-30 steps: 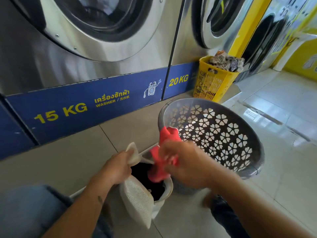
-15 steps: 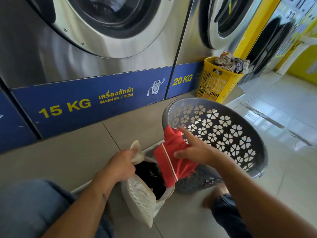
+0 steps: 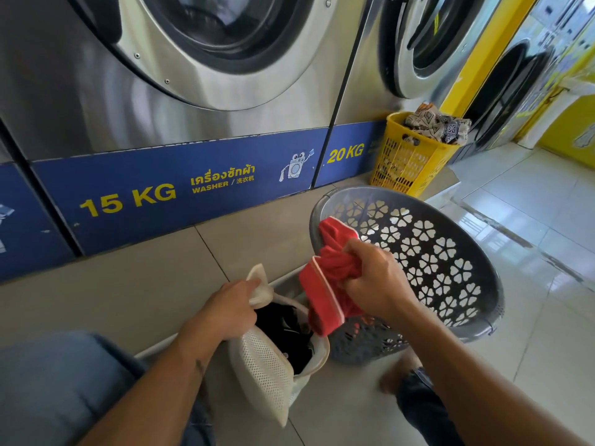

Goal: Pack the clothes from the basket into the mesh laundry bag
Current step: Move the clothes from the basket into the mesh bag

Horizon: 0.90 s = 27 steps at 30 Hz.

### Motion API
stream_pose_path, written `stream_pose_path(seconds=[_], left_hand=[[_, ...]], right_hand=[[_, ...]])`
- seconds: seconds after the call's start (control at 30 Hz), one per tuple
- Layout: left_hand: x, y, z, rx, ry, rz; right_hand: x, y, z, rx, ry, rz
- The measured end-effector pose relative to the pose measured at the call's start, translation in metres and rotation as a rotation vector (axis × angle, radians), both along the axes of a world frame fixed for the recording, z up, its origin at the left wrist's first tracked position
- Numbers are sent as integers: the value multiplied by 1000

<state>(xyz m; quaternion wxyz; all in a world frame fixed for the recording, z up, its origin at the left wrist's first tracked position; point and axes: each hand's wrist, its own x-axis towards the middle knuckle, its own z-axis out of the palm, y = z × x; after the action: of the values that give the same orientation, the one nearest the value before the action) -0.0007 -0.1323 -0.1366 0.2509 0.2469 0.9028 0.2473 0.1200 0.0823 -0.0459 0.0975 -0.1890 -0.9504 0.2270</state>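
Low centre of the frame, the left hand pinches the rim of the white mesh bag, holding its mouth open; dark clothes lie inside; just right, the right hand is clenched on a bunched red garment hanging over the bag's mouth; the grey basket tilts on the floor at centre right; a yellow basket stands behind it by the washers.

Red garment in right hand, above left-held mesh bag
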Motion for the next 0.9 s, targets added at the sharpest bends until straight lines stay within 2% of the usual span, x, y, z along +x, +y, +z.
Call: stream_pose_path(seconds=[0.17,0.23,0.33,0.4,0.43,0.53,0.57,0.63,0.7,0.73,0.8,0.9], left_hand=[[-1,-1,1,25,-33,35],[-2,-1,2,34,-32,40],[-3,-2,3,53,-24,54],[-2,-2,4,33,-44,75],[-2,-3,2,23,-47,80],[-2,-2,0,32,-25,74],[-2,-2,0,34,-20,70],[-3,2,0,35,-14,64],[-2,5,2,30,-5,55],[-1,6,2,28,0,54],[-1,6,3,22,4,50],[0,4,2,12,18,54]], right_hand=[[-4,-22,21,484,234,95],[-3,-38,11,603,154,148],[9,-61,-23,673,-141,321],[16,-63,-28,621,-281,384],[17,-61,-25,550,-280,386],[15,-42,-12,373,-52,252],[12,-33,-8,353,-43,190],[7,-13,-4,266,-195,103],[1,2,-7,69,-376,98],[0,6,-10,-10,-394,118],[1,8,-20,-49,-295,135],[5,4,-30,49,-147,103]])
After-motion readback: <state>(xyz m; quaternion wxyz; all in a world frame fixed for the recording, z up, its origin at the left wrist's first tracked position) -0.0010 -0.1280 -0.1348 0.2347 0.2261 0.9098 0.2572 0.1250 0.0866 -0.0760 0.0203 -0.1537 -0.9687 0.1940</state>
